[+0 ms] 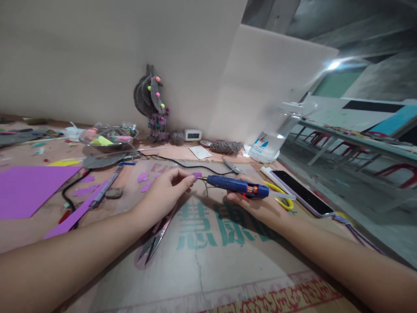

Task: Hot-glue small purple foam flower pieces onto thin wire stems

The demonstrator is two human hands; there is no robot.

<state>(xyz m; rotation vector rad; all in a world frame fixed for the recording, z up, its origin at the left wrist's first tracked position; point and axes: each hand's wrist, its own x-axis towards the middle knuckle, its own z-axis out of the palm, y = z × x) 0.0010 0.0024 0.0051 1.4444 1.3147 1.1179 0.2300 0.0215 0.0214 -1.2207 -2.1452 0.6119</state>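
Two bare hands at work over a tabletop (169,278), clock positions being read from the nozzle tip of the blue glue gun (234,186). The left forearm enters from 8 o'clock and slants up and inward, so that the left hand (172,189) lies just beside the nozzle at 9 o'clock, back of the hand upward. Its thumb and forefinger are pressed together, pinching a small purple piece (197,174) that shows at their tips, directly at the nozzle; whether piece and nozzle touch cannot be told. The remaining left fingers are curled and largely hidden. The right forearm enters from 4 o'clock, and the right hand (247,200) sits between 3 and 4 o'clock beneath the gun, its fingers closed about the tool; the handle is covered, so the exact placing of each finger cannot be seen. The gun lies almost level, its body pointing back toward 3 o'clock, with a translucent glue stick (283,195) projecting from the rear and a red glow against the palm. Also shown: pink-handled snips (156,241) between 7 and 8 o'clock, blades parted; purple cut-outs (142,177) and, farther out, a purple sheet (35,191) at 9 o'clock; a phone (301,191) at 3 o'clock; a bundle of grey yarn (226,147) between 1 and 2 o'clock; and a small digital clock (193,134) near 12.
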